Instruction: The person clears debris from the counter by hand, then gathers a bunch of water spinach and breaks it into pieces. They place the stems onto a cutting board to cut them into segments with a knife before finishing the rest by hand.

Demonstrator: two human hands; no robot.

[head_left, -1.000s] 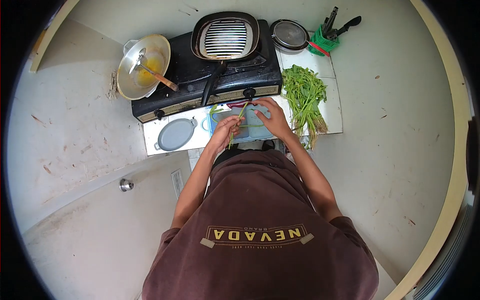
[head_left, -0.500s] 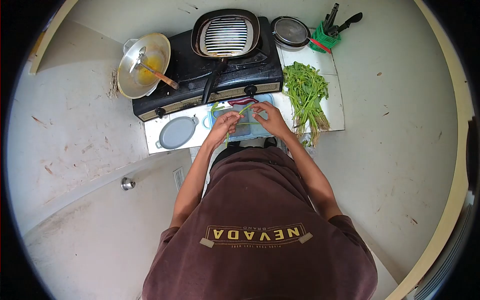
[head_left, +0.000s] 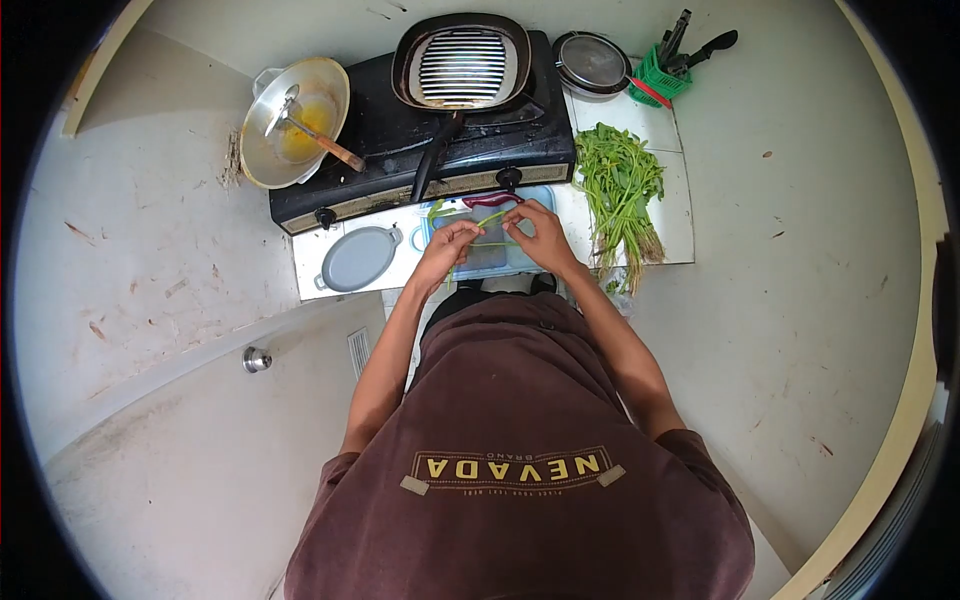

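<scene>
A thin green vegetable stem stretches between my two hands, above the blue tray. My left hand is closed on its near-left part, and a bit of green hangs below those fingers. With fingertips pinched together, my right hand grips the stem's other end. Just beyond the hands, a knife with a dark red handle lies at the tray's far side. Leafy bits lie at the tray's left. To the right of my right hand rests a bunch of leafy greens with roots towards me.
A black two-burner stove stands behind the tray, bearing a grill pan and a wok with a ladle. A grey oval plate lies left. Back right are a strainer and a green knife basket.
The view has shifted slightly, so the counter items sit a little further right. My right fingertips have come closer together on the stem; my left hand has barely moved.
</scene>
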